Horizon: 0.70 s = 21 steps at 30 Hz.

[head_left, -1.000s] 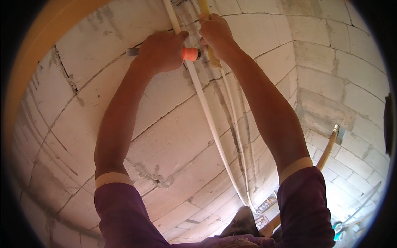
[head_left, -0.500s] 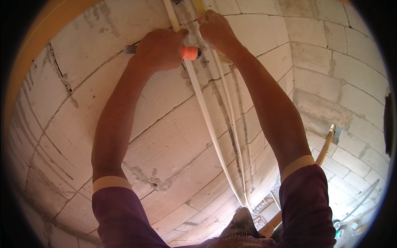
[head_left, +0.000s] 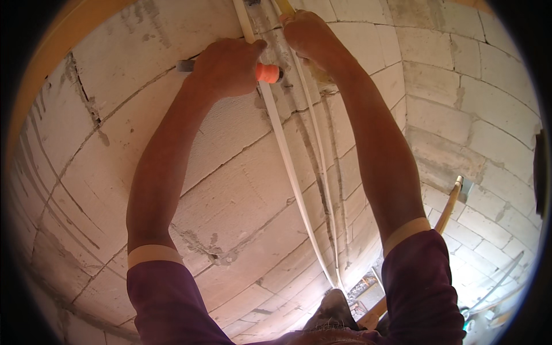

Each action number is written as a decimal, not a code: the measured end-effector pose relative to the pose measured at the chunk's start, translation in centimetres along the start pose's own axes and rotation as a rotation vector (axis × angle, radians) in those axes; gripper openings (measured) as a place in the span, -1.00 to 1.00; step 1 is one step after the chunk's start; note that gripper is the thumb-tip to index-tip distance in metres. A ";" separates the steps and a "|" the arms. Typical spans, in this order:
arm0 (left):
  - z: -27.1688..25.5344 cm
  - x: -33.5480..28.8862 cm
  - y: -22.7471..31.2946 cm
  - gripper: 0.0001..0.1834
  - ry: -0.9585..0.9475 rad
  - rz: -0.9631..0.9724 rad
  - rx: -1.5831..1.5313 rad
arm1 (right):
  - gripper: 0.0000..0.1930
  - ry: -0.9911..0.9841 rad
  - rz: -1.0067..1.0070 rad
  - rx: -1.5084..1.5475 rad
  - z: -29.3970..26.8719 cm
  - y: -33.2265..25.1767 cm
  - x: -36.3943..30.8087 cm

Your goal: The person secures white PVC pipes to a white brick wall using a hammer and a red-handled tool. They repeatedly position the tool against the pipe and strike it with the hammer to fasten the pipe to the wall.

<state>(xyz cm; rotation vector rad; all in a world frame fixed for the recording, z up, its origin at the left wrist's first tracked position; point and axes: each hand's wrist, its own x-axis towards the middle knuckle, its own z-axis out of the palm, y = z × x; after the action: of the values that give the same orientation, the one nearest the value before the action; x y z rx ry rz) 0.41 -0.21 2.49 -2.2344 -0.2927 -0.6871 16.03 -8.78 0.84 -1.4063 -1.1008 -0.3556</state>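
My left hand (head_left: 227, 68) is closed round a short tool with a grey end and an orange sleeve (head_left: 267, 73) tipped in black; its kind is unclear. A white pipe (head_left: 282, 138) runs down the block wall behind this hand, and the thumb lies by it. Higher up, my right hand (head_left: 310, 35) grips a yellow strip-like piece (head_left: 285, 8) whose upper part leaves the picture. Beside it a thinner white pipe (head_left: 315, 123) descends along a groove. Something yellowish and see-through shows under the right wrist, partly hidden.
The wall of pale blocks (head_left: 241, 184) has grooves cut beside the pipes. An orange-brown beam (head_left: 52, 52) curves along the upper left. At right, a wooden pole (head_left: 450, 207) leans near the side wall (head_left: 460, 115). Rubble and boards lie low at the right.
Both hands have shifted slightly to the right in the picture, the right one also a little lower. Each keeps its grip. More of the yellowish piece shows under the right wrist.
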 end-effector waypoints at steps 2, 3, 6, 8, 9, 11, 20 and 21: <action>-0.1 -0.2 -0.3 -0.34 -0.011 -0.008 0.007 | -0.71 -0.047 0.010 -0.015 -1.3 -2.4 -1.9; -0.2 0.0 0.1 -0.34 -0.013 0.001 0.004 | -0.71 -0.083 -0.108 -0.020 -1.4 -0.3 -0.8; -0.8 -0.1 0.3 -0.34 -0.085 -0.055 0.014 | -0.69 -0.238 -0.027 0.237 -2.9 3.6 -0.6; -0.1 -0.3 0.2 -0.35 -0.095 -0.051 -0.003 | -0.66 -0.245 0.389 0.440 -4.1 2.3 -9.5; -0.3 0.2 0.2 -0.35 -0.080 -0.044 0.002 | -0.64 -0.175 0.433 0.390 -4.3 3.5 -11.9; -1.1 0.4 0.0 -0.35 -0.073 -0.058 0.002 | -0.71 -0.208 0.595 0.528 -5.7 5.6 -14.5; -0.8 0.0 0.0 -0.29 -0.089 -0.054 0.007 | -0.67 0.017 0.579 0.447 -8.0 10.6 -20.9; -0.7 0.0 0.1 -0.28 -0.093 -0.049 0.003 | -0.68 0.013 0.612 0.451 -7.9 11.0 -22.6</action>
<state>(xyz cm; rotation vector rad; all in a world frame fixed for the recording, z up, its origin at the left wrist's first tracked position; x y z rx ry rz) 0.20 -0.77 2.83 -2.2665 -0.3956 -0.6095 16.43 -22.43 -21.72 -1.2507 -0.6356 0.3077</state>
